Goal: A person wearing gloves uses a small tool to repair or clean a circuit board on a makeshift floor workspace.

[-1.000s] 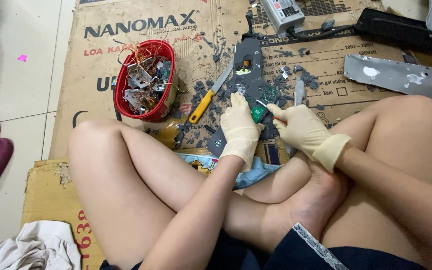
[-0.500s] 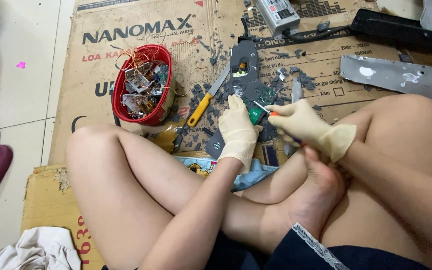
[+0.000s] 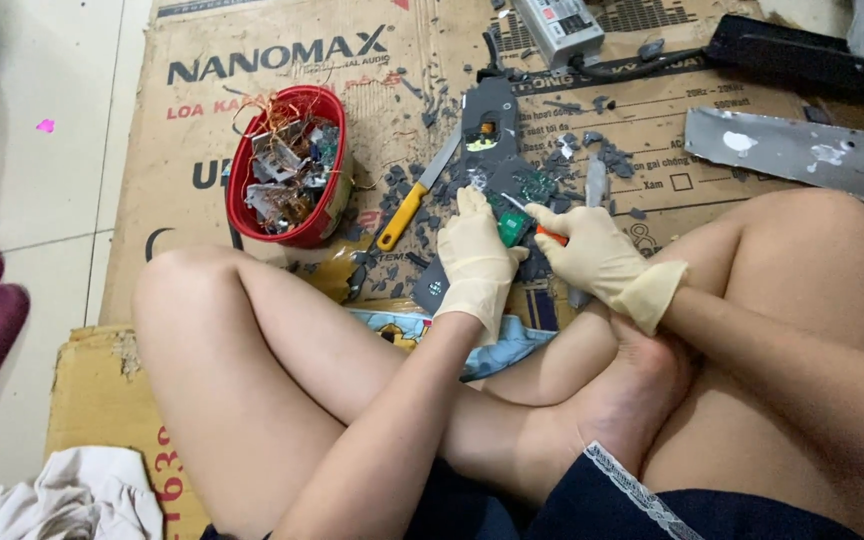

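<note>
I sit cross-legged on cardboard (image 3: 182, 130), both hands in cream rubber gloves. My left hand (image 3: 474, 262) presses down on a small green circuit board (image 3: 512, 228) that lies on a dark grey plastic casing (image 3: 490, 130). My right hand (image 3: 592, 258) grips a screwdriver with an orange handle (image 3: 550, 235); its thin shaft points left, with the tip at the green board. Grey plastic fragments lie scattered around the casing.
A red bowl (image 3: 242, 170) of copper wire and metal scraps stands at the left. A yellow-handled knife (image 3: 414, 195) lies beside it. A long grey metal plate (image 3: 797, 150) lies at the right, a grey box with cable (image 3: 557, 25) at the top, white cloth (image 3: 52, 505) at the bottom left.
The view has shifted a little downward. My right hand has moved the screwdriver slightly at the green board; my left hand stays on the board.
</note>
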